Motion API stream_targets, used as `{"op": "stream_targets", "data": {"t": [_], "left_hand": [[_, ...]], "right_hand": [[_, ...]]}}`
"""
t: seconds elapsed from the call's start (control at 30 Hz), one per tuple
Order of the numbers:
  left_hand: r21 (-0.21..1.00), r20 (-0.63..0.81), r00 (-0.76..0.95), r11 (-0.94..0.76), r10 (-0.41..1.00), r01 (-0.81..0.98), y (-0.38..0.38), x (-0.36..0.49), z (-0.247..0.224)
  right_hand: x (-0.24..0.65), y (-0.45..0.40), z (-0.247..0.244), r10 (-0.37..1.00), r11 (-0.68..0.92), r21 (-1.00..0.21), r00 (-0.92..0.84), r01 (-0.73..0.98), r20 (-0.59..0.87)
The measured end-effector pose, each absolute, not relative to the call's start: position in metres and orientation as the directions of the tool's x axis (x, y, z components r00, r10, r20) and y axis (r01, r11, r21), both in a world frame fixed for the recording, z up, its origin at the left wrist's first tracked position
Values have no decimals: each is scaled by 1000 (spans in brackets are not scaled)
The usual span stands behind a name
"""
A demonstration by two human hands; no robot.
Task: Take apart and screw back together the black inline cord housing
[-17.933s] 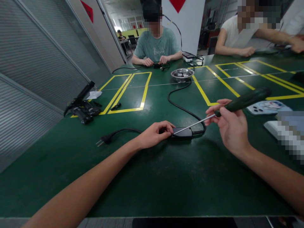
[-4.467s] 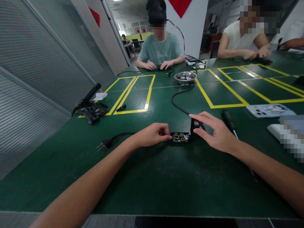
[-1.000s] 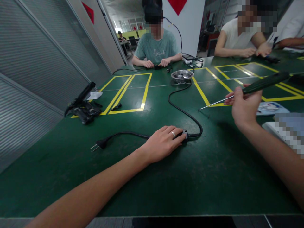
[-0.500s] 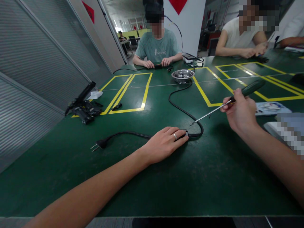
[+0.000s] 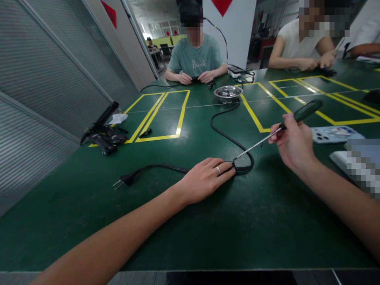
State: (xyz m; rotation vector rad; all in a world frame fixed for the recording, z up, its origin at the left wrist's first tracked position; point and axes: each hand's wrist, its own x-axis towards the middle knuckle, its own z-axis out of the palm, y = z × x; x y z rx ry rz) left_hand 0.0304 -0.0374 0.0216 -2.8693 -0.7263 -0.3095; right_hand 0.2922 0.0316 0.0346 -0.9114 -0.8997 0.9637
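My left hand [image 5: 204, 180] lies palm down over a small black housing [image 5: 234, 166] on a black power cord [image 5: 221, 133], fingers pressed onto it. Most of the housing is hidden beneath the hand; only its right end shows past the fingertips. The cord's two-pin plug [image 5: 126, 180] rests on the table to the left. In my right hand [image 5: 292, 142] is a screwdriver [image 5: 307, 111] with a dark green handle, gripped where the handle meets the shaft. Its shaft slants down left, with the tip at the visible end of the housing.
A metal bowl [image 5: 228, 96] stands beyond the cord. Black plastic parts [image 5: 105, 136] are heaped at left, near a small black piece [image 5: 145, 133]. A phone [image 5: 338, 134] and a white object [image 5: 340, 158] lie right. Two people work across the green table [image 5: 166, 237].
My right hand has moved left and slightly down, bringing the screwdriver tip from above the cord to the housing. My left hand has stayed in place.
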Motion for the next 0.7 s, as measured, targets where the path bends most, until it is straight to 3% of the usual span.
{"op": "stream_targets", "data": {"t": [0.3, 0.47, 0.7], "left_hand": [[-60, 270, 836, -858, 477, 510, -38, 32, 19], [12, 231, 787, -811, 572, 585, -37, 33, 18], [34, 210, 781, -803, 588, 595, -36, 33, 16]], "right_hand": [[289, 30, 33, 932, 285, -928, 294, -241, 210], [290, 30, 33, 928, 304, -923, 294, -236, 230], [288, 28, 36, 934, 284, -927, 289, -246, 209]]}}
